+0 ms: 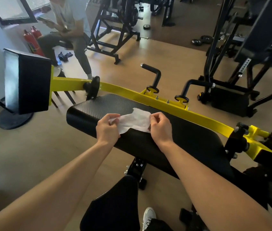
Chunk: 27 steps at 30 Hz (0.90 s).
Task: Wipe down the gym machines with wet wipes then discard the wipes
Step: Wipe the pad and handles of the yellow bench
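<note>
Currently: white wet wipe (134,120) stretched between left hand (107,126) and right hand (161,126), both pinching its edges; black padded bench (173,139) beneath.

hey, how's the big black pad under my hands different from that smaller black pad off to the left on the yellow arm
The big pad lies long and flat, while the smaller pad is short and boxy, turned up on its side at the end of the yellow arm. The big pad has the wipe stretched over it between the left hand and right hand; nothing touches the smaller pad. Both are black padded upholstery on one yellow frame.
</note>
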Motion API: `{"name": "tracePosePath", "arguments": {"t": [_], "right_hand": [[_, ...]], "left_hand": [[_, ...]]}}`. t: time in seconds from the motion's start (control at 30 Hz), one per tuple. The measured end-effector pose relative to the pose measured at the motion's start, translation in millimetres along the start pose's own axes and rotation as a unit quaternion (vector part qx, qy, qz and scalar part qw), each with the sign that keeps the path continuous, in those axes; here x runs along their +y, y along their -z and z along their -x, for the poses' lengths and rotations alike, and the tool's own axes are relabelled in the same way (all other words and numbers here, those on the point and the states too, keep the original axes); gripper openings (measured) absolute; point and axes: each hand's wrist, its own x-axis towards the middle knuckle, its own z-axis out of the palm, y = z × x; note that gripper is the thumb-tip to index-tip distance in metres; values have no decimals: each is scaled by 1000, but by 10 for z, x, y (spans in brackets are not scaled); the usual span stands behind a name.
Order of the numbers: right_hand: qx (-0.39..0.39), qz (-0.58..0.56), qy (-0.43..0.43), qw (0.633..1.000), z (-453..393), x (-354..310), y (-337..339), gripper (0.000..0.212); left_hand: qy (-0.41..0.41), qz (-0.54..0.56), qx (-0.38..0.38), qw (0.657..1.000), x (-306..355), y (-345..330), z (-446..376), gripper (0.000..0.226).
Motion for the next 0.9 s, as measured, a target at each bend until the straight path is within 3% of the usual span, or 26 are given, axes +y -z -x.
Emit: {"name": "tracePosePath", "arguments": {"t": [0.13, 0.3, 0.5, 0.6, 0.7, 0.77, 0.83, 0.9], "right_hand": [[103, -101, -80, 986, -38, 40, 31, 12], [132, -140, -86, 977, 0, -11, 50, 9], [196, -214, -177, 940, -38, 12, 125, 13], [231, -243, -218, 917, -40, 5, 169, 21], [248, -290, -253, 889, -61, 3, 222, 15], [215, -257, -205, 920, -38, -11, 199, 10], [174, -179, -90, 964, 52, -54, 158, 11], [118, -118, 49, 985, 162, -78, 121, 11]], "left_hand": [[7, -5, 46, 999, -60, 240, -88, 16], [-6, -14, 70, 997, -42, 391, -141, 16], [-5, -15, 107, 994, -31, 337, -119, 17], [33, -4, 145, 989, -35, 334, -132, 17], [98, 57, 228, 967, 7, 414, -198, 24], [107, 41, 218, 969, 36, 462, -223, 26], [86, 30, 160, 983, 64, 449, -221, 24], [44, 19, 93, 994, 110, 384, -183, 19]]}}
